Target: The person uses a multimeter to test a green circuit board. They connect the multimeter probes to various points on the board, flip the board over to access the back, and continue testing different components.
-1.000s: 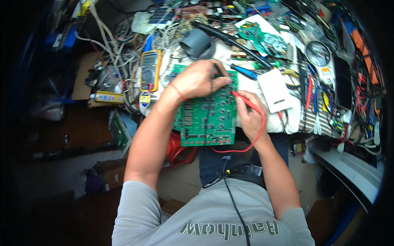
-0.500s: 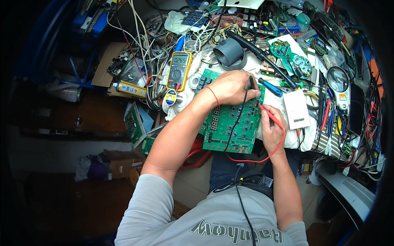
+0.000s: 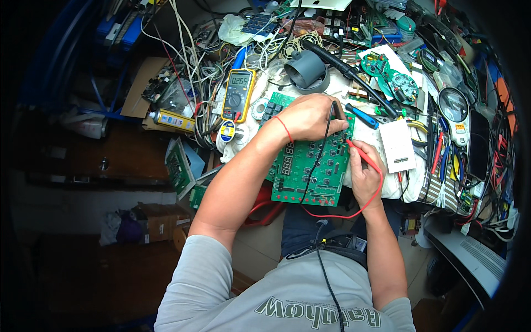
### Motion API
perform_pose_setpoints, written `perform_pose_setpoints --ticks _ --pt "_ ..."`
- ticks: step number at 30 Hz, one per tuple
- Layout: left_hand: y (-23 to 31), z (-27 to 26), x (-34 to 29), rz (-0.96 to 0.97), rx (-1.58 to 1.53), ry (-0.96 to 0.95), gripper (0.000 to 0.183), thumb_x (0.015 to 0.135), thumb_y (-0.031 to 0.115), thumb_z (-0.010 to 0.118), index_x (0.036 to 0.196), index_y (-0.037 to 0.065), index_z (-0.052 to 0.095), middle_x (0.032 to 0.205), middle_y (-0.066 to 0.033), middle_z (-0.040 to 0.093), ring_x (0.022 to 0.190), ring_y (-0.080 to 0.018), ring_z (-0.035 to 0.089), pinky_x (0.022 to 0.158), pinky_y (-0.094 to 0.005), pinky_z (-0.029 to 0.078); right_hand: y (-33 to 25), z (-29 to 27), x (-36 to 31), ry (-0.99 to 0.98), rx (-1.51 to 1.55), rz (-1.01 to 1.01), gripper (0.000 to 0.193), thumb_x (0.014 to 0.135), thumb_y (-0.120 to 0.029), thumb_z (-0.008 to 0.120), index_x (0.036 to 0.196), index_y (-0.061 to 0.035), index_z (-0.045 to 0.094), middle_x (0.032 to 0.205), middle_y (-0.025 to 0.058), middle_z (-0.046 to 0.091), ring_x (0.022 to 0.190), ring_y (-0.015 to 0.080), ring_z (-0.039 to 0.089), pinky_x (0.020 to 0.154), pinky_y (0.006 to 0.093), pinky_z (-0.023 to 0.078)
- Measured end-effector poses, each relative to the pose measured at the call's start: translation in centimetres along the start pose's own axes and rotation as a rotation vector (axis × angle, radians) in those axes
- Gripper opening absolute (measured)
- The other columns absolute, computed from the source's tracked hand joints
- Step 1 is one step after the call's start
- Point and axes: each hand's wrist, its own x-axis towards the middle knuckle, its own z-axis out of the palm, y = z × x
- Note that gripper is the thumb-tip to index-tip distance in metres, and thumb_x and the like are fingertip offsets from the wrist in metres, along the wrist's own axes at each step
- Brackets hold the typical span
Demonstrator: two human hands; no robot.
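Note:
A green circuit board (image 3: 298, 188) with digit displays, push buttons and red parts along its near edge lies in front of me. My left hand (image 3: 312, 117) reaches over its upper part, fingers closed round a black test probe (image 3: 332, 113); that probe's tip is hidden by the fingers. At the board's right edge my right hand (image 3: 365, 176) pinches a red test probe (image 3: 360, 152), its tip at the small parts near the upper right corner. Whether it touches metal is too small to tell. Left of the board, a yellow multimeter (image 3: 239, 97) shows a reading.
Beyond the board stands a grey plastic pipe fitting (image 3: 305, 71). A blue-handled screwdriver (image 3: 362, 116) and a white box (image 3: 397, 146) lie to its right. Further right are a magnifier (image 3: 453, 105) and several hand tools. Tangled cables (image 3: 191, 83) crowd the left.
The whole view has shifted very slightly. Both hands keep their probes at about the same places on the board.

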Motion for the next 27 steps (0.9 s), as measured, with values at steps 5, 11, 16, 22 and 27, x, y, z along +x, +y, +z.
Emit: perform_pose_setpoints --ticks 5,11,16,22,27 --pt "0.1 0.0 0.1 0.015 0.013 0.003 0.030 0.095 0.031 0.078 0.102 0.003 0.081 0.098 -0.0195 0.079 0.094 -0.0382 0.076 0.087 -0.0458 0.059 0.1 0.1 0.0 0.007 0.008 -0.003 0.019 0.103 -0.009 0.073 0.118 0.0017 0.075 0.109 0.0175 0.076 0.096 0.0315 0.076 0.085 0.0382 0.059" --pt "0.0 0.0 0.0 0.010 0.034 -0.001 0.028 0.096 0.030 0.081 0.104 0.002 0.079 0.098 -0.0169 0.079 0.092 -0.0332 0.077 0.082 -0.0420 0.060 0.1 0.0 0.0 -0.004 0.019 0.005 0.018 0.102 -0.009 0.073 0.118 0.0010 0.074 0.108 0.0175 0.076 0.096 0.0318 0.076 0.085 0.0383 0.059" --pt "0.0 -0.1 0.1 -0.018 0.015 -0.025 0.029 0.097 0.030 0.080 0.104 0.001 0.079 0.098 -0.0167 0.079 0.092 -0.0312 0.077 0.082 -0.0412 0.059 -0.2 0.1 0.1 -0.001 0.020 0.005 0.017 0.102 -0.008 0.073 0.117 -0.0001 0.075 0.108 0.0171 0.076 0.096 0.0320 0.076 0.085 0.0388 0.059" --pt "-0.3 -0.2 0.1 -0.075 -0.058 -0.050 0.027 0.098 0.025 0.080 0.105 -0.001 0.078 0.100 -0.0128 0.079 0.092 -0.0233 0.075 0.085 -0.0362 0.058 0.3 -0.1 -0.1 0.012 0.022 -0.057 0.017 0.100 -0.010 0.075 0.115 -0.0010 0.075 0.107 0.0169 0.077 0.095 0.0335 0.077 0.082 0.0393 0.060" --pt "-0.8 -0.2 0.0 -0.004 -0.164 -0.028 0.033 0.097 0.032 0.080 0.105 0.000 0.079 0.101 -0.0165 0.079 0.094 -0.0297 0.076 0.085 -0.0403 0.059 0.9 -0.1 -0.3 0.022 0.106 -0.040 0.020 0.108 -0.012 0.068 0.120 0.0039 0.070 0.103 0.0109 0.074 0.091 0.0168 0.072 0.082 0.0312 0.058"
